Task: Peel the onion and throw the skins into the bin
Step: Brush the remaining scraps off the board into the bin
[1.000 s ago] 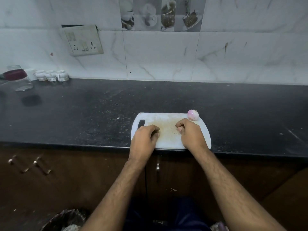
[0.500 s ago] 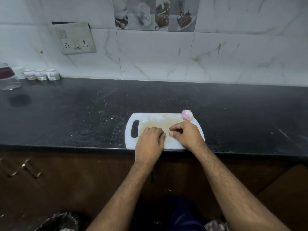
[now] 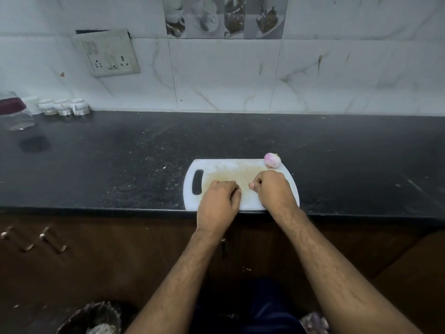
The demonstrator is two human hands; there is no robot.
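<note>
Both hands have drifted a bit apart on the cutting board (image 3: pixel 224 166) since a moment ago — left hand (image 3: pixel 219 203) and right hand (image 3: pixel 273 190) have fingers curled under, can't tell if they're pinching skins. Peeled onion (image 3: pixel 272 160) sits at the board's far right corner, bin (image 3: pixel 94 318) down on the floor at lower left.

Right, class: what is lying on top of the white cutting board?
On the cutting board: a peeled pinkish onion at its far right corner, and both hands, left hand and right hand, fingers curled. Anything under the hands, such as skins, is covered.
</note>
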